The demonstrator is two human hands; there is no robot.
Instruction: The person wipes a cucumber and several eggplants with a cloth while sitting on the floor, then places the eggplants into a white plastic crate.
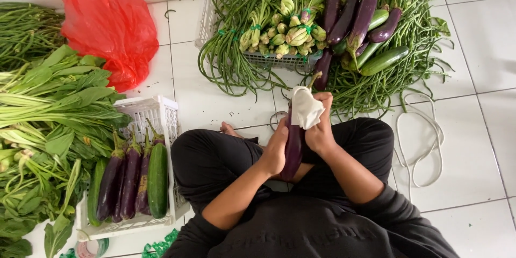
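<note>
Seeing bright, even daylight-like light across white tiled floor [484,48], no harsh glare. Soft short shadows lying under white basket [161,113] and beside white cord [424,150]. Red plastic bag [110,32] showing small shiny highlights. Purple eggplants [349,11] in far pile catching faint sheen. Dark clothing on lap [215,156] reading nearly black, detail crushed. Focus holding sharp at centre; I am noticing slight softness and wide-angle stretch toward corners, leafy greens [48,107] at left edge bending outward.
</note>
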